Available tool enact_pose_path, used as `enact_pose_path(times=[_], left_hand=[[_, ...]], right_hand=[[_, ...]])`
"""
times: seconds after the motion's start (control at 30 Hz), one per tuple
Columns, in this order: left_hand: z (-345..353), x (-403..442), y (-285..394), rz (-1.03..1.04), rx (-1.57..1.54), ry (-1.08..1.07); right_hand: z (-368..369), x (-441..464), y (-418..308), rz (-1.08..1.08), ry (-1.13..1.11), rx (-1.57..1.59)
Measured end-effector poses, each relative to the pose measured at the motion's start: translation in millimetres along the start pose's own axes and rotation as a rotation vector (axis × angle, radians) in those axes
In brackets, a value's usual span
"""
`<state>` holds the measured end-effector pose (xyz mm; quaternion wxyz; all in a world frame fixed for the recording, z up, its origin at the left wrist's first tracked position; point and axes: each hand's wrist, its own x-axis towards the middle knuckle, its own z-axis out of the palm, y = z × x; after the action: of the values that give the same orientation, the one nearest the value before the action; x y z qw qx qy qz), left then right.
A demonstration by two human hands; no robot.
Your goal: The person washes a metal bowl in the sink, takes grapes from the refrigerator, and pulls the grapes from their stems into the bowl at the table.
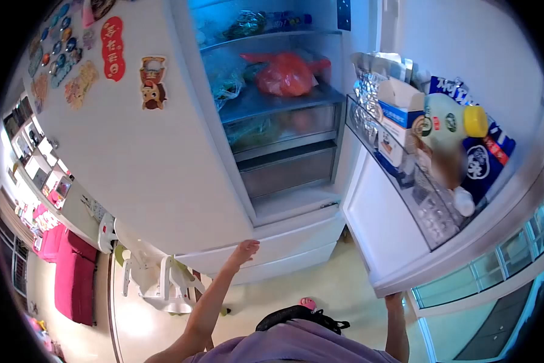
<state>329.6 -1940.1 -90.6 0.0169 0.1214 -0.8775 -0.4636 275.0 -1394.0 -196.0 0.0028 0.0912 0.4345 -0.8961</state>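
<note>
Seemingly holding the refrigerator door open, to the right of the shelves.

Touching its lower edge with the right hand, with fingers mostly hidden; cannot tell whether clamped or only resting. Having the left hand low, with fingers loosely bent, a little apart and around nothing, near the upper drawer front; cannot tell if touching. For any next move of the door, probably calling for a firm grip and a slow, even swing, because of the bottle and carton in its rack.
</note>
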Motion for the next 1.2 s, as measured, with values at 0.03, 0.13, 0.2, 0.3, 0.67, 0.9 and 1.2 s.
enact_pose_path(times=[0.03,0.13,0.2,0.3,0.67,0.9,1.2], left_hand=[[5.2,-1.9,-9.5,-0.326,-0.366,0.002],[18.8,-2.4,-0.8,-0.622,-0.481,0.067],[25.0,-2.0,-5.1,0.145,0.107,0.097],[8.0,14.8,43.3,0.172,0.218,0.232],[8.8,18.3,-12.1,-0.254,0.045,0.031],[66.5,25.8,-114.2,-0.398,-1.745,0.711],[55.6,50.2,-99.2,-0.059,-1.801,0.812]], right_hand=[[-2.8,4.9,-10.8,-0.001,0.056,0.0],[-13.8,22.7,-28.7,-0.043,0.142,-0.014],[-23.7,34.3,-35.9,-0.062,0.18,-0.025],[-35.0,47.1,-35.5,-0.085,0.248,-0.047],[-152.1,3.6,81.2,0.628,0.463,0.064],[-33.5,11.8,64.7,0.959,0.218,-0.512],[-20.5,11.2,39.1,0.921,0.046,-0.698]])
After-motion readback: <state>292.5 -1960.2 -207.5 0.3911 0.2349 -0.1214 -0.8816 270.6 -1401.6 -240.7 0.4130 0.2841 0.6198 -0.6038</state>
